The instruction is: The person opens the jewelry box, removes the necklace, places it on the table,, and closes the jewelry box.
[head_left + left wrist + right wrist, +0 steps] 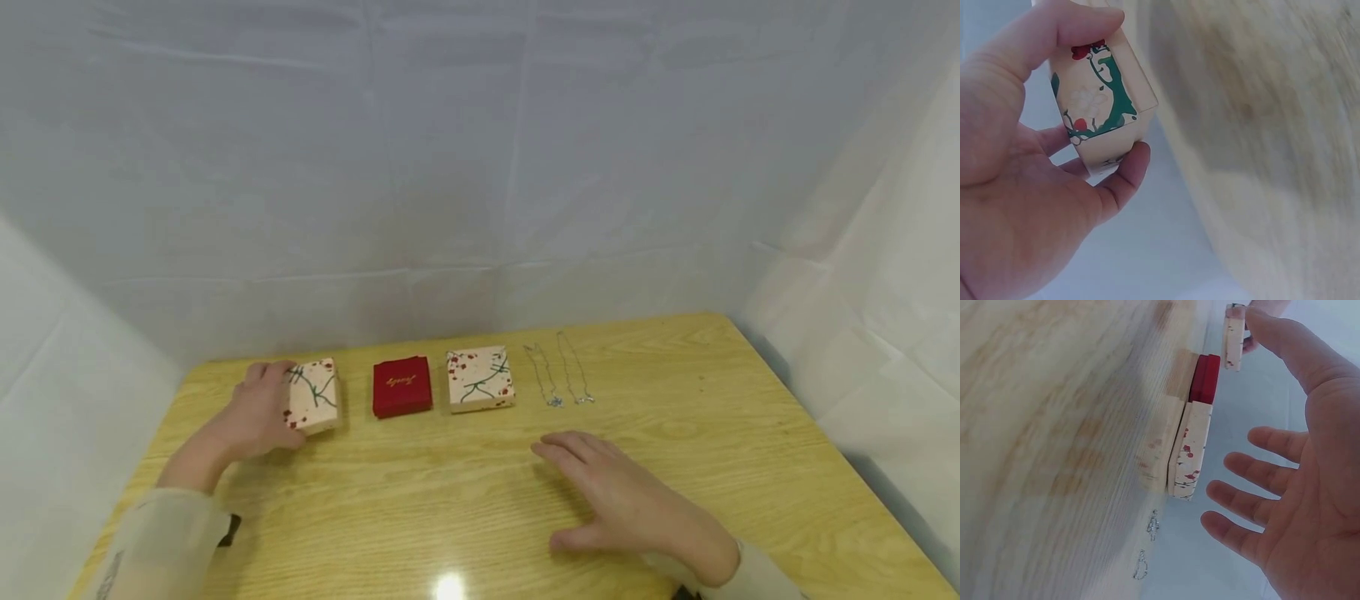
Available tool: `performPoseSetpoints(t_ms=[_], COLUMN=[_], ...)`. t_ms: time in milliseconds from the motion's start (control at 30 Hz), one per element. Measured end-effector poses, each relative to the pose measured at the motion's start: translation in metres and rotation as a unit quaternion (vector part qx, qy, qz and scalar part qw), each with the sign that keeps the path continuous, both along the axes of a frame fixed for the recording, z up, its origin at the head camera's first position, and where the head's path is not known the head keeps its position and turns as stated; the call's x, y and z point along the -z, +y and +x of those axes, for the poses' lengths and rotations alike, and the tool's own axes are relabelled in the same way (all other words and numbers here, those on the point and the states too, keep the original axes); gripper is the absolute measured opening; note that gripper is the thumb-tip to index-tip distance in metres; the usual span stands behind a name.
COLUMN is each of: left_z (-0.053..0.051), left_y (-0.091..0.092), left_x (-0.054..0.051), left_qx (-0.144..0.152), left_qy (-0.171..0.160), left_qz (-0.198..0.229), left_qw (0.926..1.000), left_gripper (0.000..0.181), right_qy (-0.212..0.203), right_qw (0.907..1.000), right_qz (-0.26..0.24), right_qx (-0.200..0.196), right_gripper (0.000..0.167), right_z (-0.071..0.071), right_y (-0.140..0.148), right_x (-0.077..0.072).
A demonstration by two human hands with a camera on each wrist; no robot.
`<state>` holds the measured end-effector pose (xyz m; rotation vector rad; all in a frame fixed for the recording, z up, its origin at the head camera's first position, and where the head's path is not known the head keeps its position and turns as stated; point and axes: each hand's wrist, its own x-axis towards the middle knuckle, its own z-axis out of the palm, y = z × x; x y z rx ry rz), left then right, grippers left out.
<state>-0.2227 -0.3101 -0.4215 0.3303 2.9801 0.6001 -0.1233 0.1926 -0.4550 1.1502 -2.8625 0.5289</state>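
Observation:
At the left of the table, my left hand (258, 412) grips a cream floral gift box (313, 396) by its left side, thumb on the near edge. The left wrist view shows the thumb over that box (1100, 100) and fingers curled beneath it; the right wrist view has it raised off the wood. My right hand (618, 496) hovers over the right front of the table with fingers spread, holding nothing. Ahead of it lie two silver necklaces, one with a cluster pendant (555, 402), the other with a looped pendant (584, 399).
A red box (402, 386) with gold lettering sits in the middle of the row. To its right is a second cream floral box (481, 380). Pale cloth (450, 167) hangs behind and at both sides of the wooden table (420, 500).

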Motion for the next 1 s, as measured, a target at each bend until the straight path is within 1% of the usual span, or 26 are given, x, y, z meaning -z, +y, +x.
performPoseSetpoints(t_ms=[100,200,300,567,667,833,1000], left_z=[0.005,0.010,0.016,0.033,0.041,0.057,0.073], left_y=[0.006,0.015,0.025,0.055,0.070,0.099,0.130], left_x=[-0.005,-0.009,-0.011,-0.016,-0.019,-0.022,-0.020], left_qx=[0.003,0.008,0.015,0.022,0.028,0.035,0.032], left_qy=[0.008,0.024,0.039,0.059,0.065,0.071,0.057], left_qz=[-0.003,-0.006,-0.005,0.007,0.012,0.023,0.041], left_qw=[1.0000,0.9997,0.9991,0.9980,0.9974,0.9966,0.9970], left_gripper=[0.119,0.120,0.120,0.117,0.114,0.115,0.121], right_qy=[-0.010,-0.019,-0.020,-0.023,-0.024,-0.019,-0.025], right_qw=[0.9999,0.9997,0.9996,0.9993,0.9992,0.9991,0.9986], right_qz=[-0.006,-0.014,-0.018,-0.023,-0.025,-0.032,-0.041], right_qx=[0.002,0.005,0.010,0.016,0.018,0.021,0.022], right_gripper=[0.104,0.104,0.105,0.106,0.106,0.109,0.112], right_z=[-0.001,-0.001,-0.001,-0.002,-0.003,-0.003,-0.002], right_y=[0.000,0.000,-0.001,-0.004,-0.006,-0.010,-0.014], right_x=[0.000,0.000,0.000,-0.003,-0.004,-0.005,-0.008])
